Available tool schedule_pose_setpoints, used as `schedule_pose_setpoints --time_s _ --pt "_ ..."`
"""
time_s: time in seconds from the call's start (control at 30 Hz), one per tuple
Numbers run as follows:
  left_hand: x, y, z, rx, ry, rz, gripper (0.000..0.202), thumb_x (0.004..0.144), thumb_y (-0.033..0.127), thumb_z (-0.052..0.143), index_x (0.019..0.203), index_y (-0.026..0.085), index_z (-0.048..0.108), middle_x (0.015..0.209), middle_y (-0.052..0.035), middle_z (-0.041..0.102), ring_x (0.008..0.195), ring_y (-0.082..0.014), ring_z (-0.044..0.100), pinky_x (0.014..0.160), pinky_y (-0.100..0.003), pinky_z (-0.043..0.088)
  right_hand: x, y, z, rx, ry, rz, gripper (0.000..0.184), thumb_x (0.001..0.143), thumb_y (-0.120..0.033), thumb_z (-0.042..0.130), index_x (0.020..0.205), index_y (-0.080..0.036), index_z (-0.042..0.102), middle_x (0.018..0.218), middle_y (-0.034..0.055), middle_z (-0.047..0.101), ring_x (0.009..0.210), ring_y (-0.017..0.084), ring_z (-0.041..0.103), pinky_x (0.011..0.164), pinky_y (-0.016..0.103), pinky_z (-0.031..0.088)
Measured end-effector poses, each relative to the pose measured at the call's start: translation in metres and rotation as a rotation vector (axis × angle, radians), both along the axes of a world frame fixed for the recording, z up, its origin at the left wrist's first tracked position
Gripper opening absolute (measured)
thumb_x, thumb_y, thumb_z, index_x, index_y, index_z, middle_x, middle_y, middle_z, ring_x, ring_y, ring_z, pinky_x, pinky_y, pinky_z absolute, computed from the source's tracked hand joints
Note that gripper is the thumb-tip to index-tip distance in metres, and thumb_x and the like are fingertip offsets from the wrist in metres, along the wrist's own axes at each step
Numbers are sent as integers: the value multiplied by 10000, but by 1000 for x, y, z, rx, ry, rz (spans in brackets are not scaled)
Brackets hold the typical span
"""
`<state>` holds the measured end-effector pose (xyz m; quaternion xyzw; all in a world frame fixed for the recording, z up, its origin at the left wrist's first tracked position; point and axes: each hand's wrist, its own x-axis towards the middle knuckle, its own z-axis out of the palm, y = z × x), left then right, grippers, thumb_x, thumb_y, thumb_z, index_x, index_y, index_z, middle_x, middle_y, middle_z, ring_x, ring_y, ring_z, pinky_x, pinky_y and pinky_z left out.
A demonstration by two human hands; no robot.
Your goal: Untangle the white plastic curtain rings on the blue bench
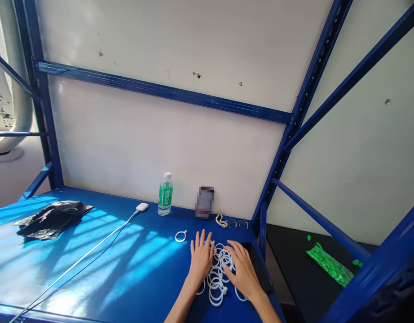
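Head view: left hand (200,262) and right hand (243,271), fingers spread flat and grasping nothing, rest on the rings (217,281) heaped between them on the desk (126,269); a stray ring (180,236) lies at 10 o'clock, nearer the left hand.

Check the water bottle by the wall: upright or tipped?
Upright. The water bottle stands on its base on the blue shelf close to the wall, with its white cap on top. How full it is: cannot tell.
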<state>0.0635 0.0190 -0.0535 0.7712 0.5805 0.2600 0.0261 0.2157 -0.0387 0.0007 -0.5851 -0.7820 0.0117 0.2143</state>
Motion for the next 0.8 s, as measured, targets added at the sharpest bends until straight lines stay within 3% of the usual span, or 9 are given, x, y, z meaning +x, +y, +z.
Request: schedule_pose_setpoints --time_s 0.1,0.23,0.33,0.43,0.6,0.7,0.8 --pt "-27 12 6 59 36 161 442 916 144 323 1325 128 488 1398 -181 440 1345 -334 308 1025 -515 329 -17 -19 -3 -16 -30 60 470 894 -390 461 1351 -284 446 1453 28 379 1345 277 303 1101 462 276" --pt "-64 25 10 23 84 306 352 877 110 366 1129 76 610 1153 -203 570 1123 -332 502 839 -436 452 -49 -36 -13 -84 -105 330 584 865 -346 532 1413 -361 330 1509 -20 268 1361 298 278 1124 515 212" --pt "-75 28 8 24 112 329 339 864 58 339 1056 75 617 1079 -176 580 1011 -296 541 756 -376 461 -65 -33 -20 -111 -152 412 491 913 -297 471 1390 -348 370 1477 10 345 1345 289 314 1108 540 233" --pt "-76 28 5 39 127 319 401 832 -24 278 1031 84 608 1042 -156 593 975 -270 548 742 -353 439 -67 -21 -23 -94 -186 357 413 916 -234 458 1324 -296 467 1405 52 452 1319 290 357 1101 542 252" --pt "-75 27 4 -19 -38 207 417 776 -68 270 975 113 589 927 -121 605 885 -231 562 735 -337 413 -54 -9 -26 -109 -171 206 413 874 -173 463 1275 -250 524 1402 76 449 1329 301 334 1119 548 202" --pt "-76 27 5 -65 -396 18 335 844 29 266 989 139 548 918 -88 595 808 -185 577 745 -313 434 -47 -13 -16 -124 -97 197 492 812 -149 476 1280 -297 515 1436 16 405 1357 284 283 1140 535 150" --pt "-72 25 9 -166 -810 -175 236 895 290 351 1019 164 508 753 -11 562 674 -165 581 684 -298 462 -49 -24 12 -172 -16 225 615 727 -135 493 1310 -332 476 1453 -17 369 1369 292 246 1129 536 183"
